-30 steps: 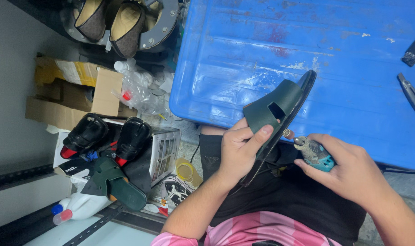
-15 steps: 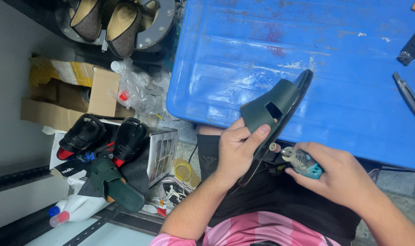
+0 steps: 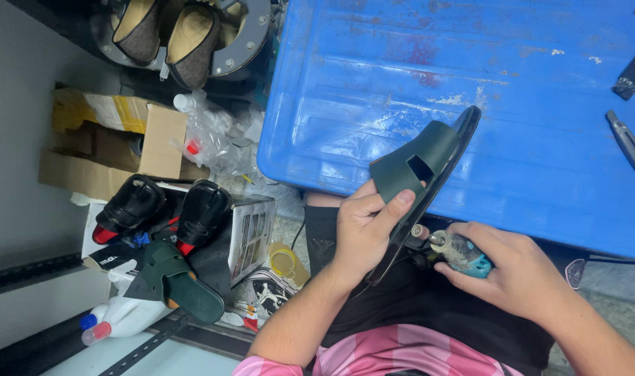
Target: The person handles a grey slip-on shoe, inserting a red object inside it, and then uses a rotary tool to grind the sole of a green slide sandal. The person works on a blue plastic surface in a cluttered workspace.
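Observation:
My left hand (image 3: 365, 230) grips a dark green slide sandal (image 3: 418, 163) by its strap, holding it on edge over my lap at the near rim of a blue plastic surface (image 3: 471, 76). My right hand (image 3: 516, 271) holds a small teal rotary tool (image 3: 460, 252). The tool's tip touches the black sole edge of the sandal near its heel end.
A matching green sandal (image 3: 178, 278) lies on the floor at the left beside two black shoes (image 3: 164, 209). Cardboard boxes (image 3: 115, 139), plastic bottles (image 3: 112, 320), a tape roll (image 3: 284, 261) and brown shoes (image 3: 164, 35) crowd the left. A metal tool (image 3: 631, 146) lies at the right on the blue surface.
My right hand with the rotary tool has moved left, bringing the tip onto the sandal's sole edge. My left hand keeps its grip on the sandal.

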